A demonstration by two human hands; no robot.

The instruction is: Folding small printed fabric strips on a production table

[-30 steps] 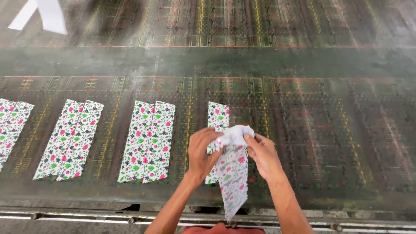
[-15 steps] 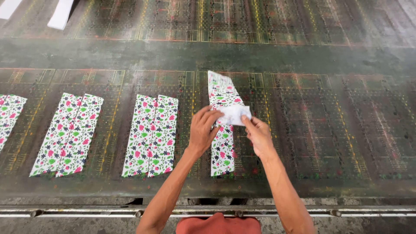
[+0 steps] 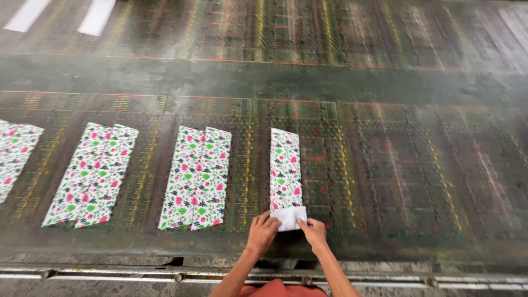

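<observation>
Floral fabric strip [image 3: 286, 168] lies flat on the printing table [image 3: 385, 82], its long axis running away from the person. Left hand [image 3: 262, 233] and right hand [image 3: 313, 231] pinch its folded-back white near end [image 3: 290, 216], close together.

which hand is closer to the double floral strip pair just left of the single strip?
Left. The left hand sits just right of the floral pair's near end; the right hand is farther right, past the white folded end.

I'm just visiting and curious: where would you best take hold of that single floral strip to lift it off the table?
Probably at the near end, from the table's near edge: the floral strip lies flat lengthwise, and both hands, left and right, already pinch its folded white end.
</observation>
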